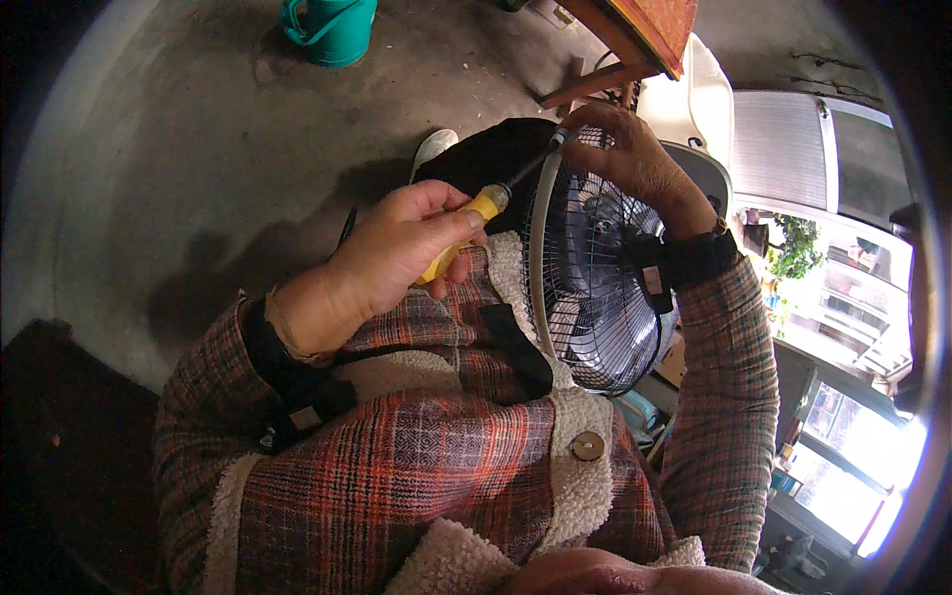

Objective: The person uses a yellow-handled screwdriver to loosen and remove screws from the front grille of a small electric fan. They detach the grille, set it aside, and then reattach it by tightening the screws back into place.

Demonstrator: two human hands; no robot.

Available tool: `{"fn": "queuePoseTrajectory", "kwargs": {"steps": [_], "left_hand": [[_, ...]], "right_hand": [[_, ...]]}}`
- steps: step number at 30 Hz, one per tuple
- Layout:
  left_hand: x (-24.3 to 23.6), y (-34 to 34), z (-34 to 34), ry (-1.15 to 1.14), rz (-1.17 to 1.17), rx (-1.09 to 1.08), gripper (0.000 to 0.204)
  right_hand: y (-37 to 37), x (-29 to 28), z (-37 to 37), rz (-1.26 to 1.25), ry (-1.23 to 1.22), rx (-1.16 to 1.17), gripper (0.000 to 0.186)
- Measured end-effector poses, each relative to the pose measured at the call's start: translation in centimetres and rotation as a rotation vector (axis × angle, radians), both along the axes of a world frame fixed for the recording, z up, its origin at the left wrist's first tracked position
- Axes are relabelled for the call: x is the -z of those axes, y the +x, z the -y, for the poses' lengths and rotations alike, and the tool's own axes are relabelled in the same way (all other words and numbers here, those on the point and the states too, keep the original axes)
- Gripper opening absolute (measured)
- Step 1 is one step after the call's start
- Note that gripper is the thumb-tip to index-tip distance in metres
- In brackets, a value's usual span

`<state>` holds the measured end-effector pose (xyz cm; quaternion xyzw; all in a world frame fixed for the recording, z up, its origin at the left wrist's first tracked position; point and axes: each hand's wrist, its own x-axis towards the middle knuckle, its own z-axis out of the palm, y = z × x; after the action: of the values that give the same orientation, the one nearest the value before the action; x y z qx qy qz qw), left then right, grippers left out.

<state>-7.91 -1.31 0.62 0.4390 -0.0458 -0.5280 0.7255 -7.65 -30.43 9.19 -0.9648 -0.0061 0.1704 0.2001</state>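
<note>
A screwdriver (485, 203) with a yellow handle is gripped in my left hand (397, 238), thumb along the handle. Its thin shaft points up and right, and the tip meets the upper part of a fan's pale rim band (538, 228). My right hand (630, 159) pinches the band there, its fingertips beside the screwdriver tip. Whatever small part sits under those fingers is too hidden to make out. The fan's black wire cage (605, 268) leans against my lap on the right, with grey blades showing inside it.
A teal bucket (337, 32) stands on the concrete floor (218, 139) at the far left. A wooden table (635, 40) and a pale chair-like piece (684, 94) are at the far right. Bright windows and a green plant (796, 248) lie to the right.
</note>
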Motion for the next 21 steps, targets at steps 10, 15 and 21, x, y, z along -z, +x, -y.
{"fn": "queuePoseTrajectory", "kwargs": {"steps": [10, 15, 21], "left_hand": [[-1.5, -0.4, 0.1, -0.004, -0.02, -0.138, 0.036], [-1.6, -0.1, -0.1, -0.007, -0.022, -0.13, 0.037], [-1.8, -0.1, 0.2, -0.017, 0.011, -0.137, 0.035]], "right_hand": [[-0.1, -0.4, 0.0, 0.017, 0.006, -0.006, 0.033], [-0.1, -0.6, 0.1, 0.004, 0.025, 0.007, 0.035], [-0.1, -1.0, 0.2, 0.01, -0.001, 0.005, 0.035]]}}
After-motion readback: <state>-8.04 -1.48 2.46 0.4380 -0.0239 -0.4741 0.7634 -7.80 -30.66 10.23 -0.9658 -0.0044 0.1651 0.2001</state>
